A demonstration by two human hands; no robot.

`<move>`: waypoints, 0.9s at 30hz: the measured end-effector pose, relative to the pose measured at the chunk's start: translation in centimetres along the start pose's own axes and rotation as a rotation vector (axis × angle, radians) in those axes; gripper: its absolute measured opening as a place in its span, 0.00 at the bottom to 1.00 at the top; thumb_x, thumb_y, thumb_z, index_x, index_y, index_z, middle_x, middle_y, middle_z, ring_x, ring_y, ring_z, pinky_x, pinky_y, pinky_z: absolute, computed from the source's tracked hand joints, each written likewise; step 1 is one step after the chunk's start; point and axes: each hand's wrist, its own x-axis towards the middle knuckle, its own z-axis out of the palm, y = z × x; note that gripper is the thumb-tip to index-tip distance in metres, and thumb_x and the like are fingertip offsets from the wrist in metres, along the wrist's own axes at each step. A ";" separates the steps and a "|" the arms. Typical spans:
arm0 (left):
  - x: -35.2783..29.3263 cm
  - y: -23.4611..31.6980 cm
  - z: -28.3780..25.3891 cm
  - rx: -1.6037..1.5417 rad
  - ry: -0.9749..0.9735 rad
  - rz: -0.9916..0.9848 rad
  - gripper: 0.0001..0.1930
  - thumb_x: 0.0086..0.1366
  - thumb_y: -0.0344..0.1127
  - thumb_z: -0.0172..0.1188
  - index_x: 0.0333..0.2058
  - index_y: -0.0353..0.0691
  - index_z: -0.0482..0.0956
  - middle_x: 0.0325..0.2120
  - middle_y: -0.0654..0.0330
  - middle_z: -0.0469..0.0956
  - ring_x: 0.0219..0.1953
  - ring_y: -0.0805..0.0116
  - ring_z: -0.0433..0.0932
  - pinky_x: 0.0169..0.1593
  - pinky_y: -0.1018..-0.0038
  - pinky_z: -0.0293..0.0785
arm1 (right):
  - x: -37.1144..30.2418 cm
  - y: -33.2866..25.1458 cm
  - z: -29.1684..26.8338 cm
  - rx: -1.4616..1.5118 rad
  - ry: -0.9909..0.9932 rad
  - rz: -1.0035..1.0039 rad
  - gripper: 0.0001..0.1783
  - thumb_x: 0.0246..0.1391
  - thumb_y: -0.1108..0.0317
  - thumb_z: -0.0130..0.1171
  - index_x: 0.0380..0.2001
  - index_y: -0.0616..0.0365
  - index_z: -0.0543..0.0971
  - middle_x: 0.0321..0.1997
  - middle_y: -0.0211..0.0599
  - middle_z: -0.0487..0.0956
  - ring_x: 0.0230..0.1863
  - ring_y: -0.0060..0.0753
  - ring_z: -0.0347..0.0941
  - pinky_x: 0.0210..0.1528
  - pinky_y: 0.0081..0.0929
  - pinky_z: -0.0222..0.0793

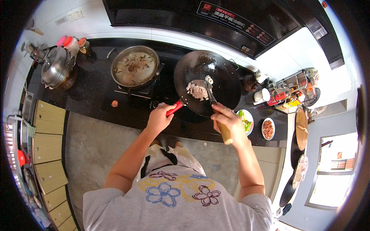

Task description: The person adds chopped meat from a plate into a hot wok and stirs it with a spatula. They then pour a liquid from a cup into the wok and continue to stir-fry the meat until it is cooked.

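Observation:
A large dark wok (pixel 225 73) sits on the counter's right burner. My left hand (pixel 159 117) is closed round its red handle (pixel 175 108) at the near left. My right hand (pixel 229 122) grips a spatula by its wooden handle (pixel 225 134); the dark metal shank (pixel 211 96) reaches down into the wok. Small pale pieces of food, likely meat, (pixel 197 91) lie in a heap at the wok's left, against the spatula, with a few bits (pixel 209 79) just above. The spatula's blade is partly covered by the food.
Left of the wok, a wide steel pan (pixel 115 75) of broth stands on another burner. Near my right hand are a plate of green vegetables (pixel 244 119) and a bowl of raw meat (pixel 268 129). A lidded steel pot (pixel 57 67) and jars (pixel 71 45) stand far left; a condiment rack (pixel 293 92), right.

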 end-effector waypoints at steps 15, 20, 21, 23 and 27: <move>0.0 0.4 -0.2 -0.033 -0.006 -0.007 0.21 0.53 0.30 0.67 0.48 0.49 0.81 0.36 0.52 0.79 0.38 0.51 0.79 0.42 0.63 0.77 | 0.1 5.9 5.0 -0.210 0.176 0.185 0.14 0.45 0.77 0.58 0.38 0.58 0.80 0.58 0.47 0.75 0.44 0.46 0.80 0.47 0.33 0.77; 0.2 0.0 0.1 -0.041 0.018 0.058 0.22 0.52 0.30 0.67 0.48 0.49 0.81 0.36 0.52 0.79 0.38 0.51 0.79 0.42 0.63 0.78 | -1.3 6.3 6.1 -0.189 0.029 0.200 0.14 0.42 0.77 0.60 0.36 0.57 0.80 0.59 0.47 0.74 0.48 0.49 0.79 0.50 0.34 0.77; 0.2 -0.1 0.0 -0.036 0.019 0.048 0.21 0.52 0.30 0.67 0.48 0.49 0.81 0.36 0.52 0.79 0.38 0.51 0.79 0.42 0.63 0.77 | -1.5 5.1 5.5 -0.171 -0.044 0.205 0.14 0.42 0.77 0.60 0.37 0.57 0.81 0.59 0.49 0.74 0.50 0.49 0.78 0.51 0.34 0.77; 0.1 0.1 -0.1 -0.032 0.018 0.033 0.21 0.52 0.30 0.67 0.48 0.48 0.81 0.36 0.52 0.79 0.38 0.51 0.79 0.42 0.63 0.77 | -1.7 2.3 4.0 -0.169 -0.095 0.147 0.15 0.42 0.77 0.59 0.37 0.58 0.81 0.58 0.50 0.75 0.50 0.50 0.78 0.51 0.35 0.77; 0.1 0.4 -0.5 -0.037 0.001 0.028 0.21 0.52 0.30 0.67 0.48 0.48 0.81 0.36 0.52 0.79 0.38 0.51 0.79 0.42 0.63 0.77 | -0.6 -2.6 -0.8 -0.032 -0.125 0.180 0.14 0.43 0.76 0.59 0.38 0.59 0.81 0.57 0.52 0.76 0.49 0.51 0.79 0.49 0.36 0.77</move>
